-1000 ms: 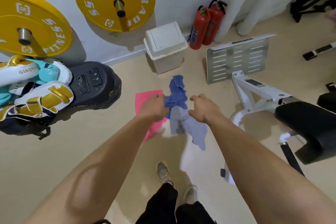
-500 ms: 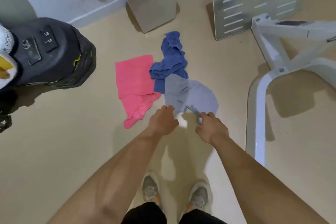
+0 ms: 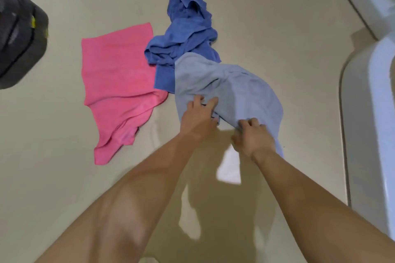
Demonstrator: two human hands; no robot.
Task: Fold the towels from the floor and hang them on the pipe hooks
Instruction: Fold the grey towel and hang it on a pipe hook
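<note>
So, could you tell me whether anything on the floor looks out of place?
Yes: the pink towel lies rumpled on the floor, the blue towel is bunched in a heap, and the grey towel overlaps it, gripped by the left hand and right hand.

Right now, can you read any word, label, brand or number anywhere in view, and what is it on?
None: no text is readable in this view.
Black bag: small yellow marks, too blurred to read.
Pink towel, blue towel, grey towel: no print or tag showing.
</note>
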